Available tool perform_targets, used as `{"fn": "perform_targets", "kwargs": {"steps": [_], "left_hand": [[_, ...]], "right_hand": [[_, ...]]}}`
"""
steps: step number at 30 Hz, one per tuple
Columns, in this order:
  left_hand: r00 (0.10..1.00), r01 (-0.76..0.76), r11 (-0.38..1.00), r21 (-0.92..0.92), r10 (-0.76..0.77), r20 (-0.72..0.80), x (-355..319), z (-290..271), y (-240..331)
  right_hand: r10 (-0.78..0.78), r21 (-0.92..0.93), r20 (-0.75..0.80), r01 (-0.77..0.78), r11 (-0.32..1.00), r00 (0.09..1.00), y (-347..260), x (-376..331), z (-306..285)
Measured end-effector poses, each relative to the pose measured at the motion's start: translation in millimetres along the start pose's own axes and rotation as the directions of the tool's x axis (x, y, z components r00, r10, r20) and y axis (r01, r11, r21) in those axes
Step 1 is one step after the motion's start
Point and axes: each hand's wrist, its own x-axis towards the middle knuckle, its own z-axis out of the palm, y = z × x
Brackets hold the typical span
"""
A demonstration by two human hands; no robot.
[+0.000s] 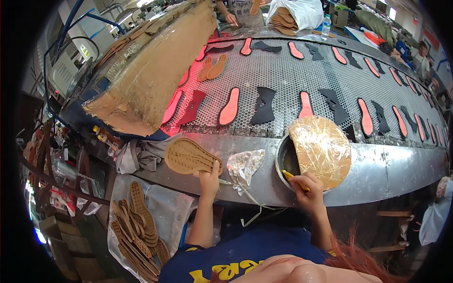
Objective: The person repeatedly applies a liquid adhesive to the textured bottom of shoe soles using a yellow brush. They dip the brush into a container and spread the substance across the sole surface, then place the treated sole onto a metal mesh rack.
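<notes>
My left hand (210,181) grips a tan shoe sole (188,154) by its narrower end, with the patterned face up. Closed round a yellow-handled tool (302,184), my right hand (310,192) is at the rim of a round metal pot (282,162). The tool's far end is down inside the pot, too hidden to tell its kind. A round, streaked brown board (325,150) covers most of the pot. Crumpled white paper (245,165) lies between my hands, beside a thin pale strip (257,203).
Beyond the metal ledge (382,162), a mesh conveyor (292,70) carries pink-faced soles (230,106) and black shoe uppers (263,106). A worn board hood (155,70) rises at left. Several tan soles (137,226) lie at lower left. Another person's hand (230,19) is at the far side.
</notes>
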Motion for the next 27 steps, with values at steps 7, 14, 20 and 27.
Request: {"fn": "perform_targets", "kwargs": {"steps": [7, 14, 20, 27], "left_hand": [[0.991, 0.054, 0.874, -0.483, 0.011, 0.13, -21, 6, 89], [0.786, 0.521, 0.603, -0.604, -0.064, 0.615, -68, 13, 82], [0.567, 0.755, 0.46, -0.467, -0.099, 0.818, -78, 27, 83], [0.433, 0.754, 0.589, -0.29, -0.115, 0.894, -80, 27, 91]], "right_hand": [[0.372, 0.385, -0.213, -0.273, 0.882, 0.903, 16, -18, 1], [0.484, 0.853, -0.134, -0.148, 0.501, 0.865, 19, -12, -2], [0.316, 0.706, -0.34, 0.018, 0.708, 0.885, 5, -6, 4], [-0.255, 0.04, -0.259, 0.275, 0.961, 0.932, -24, 6, 5]]}}
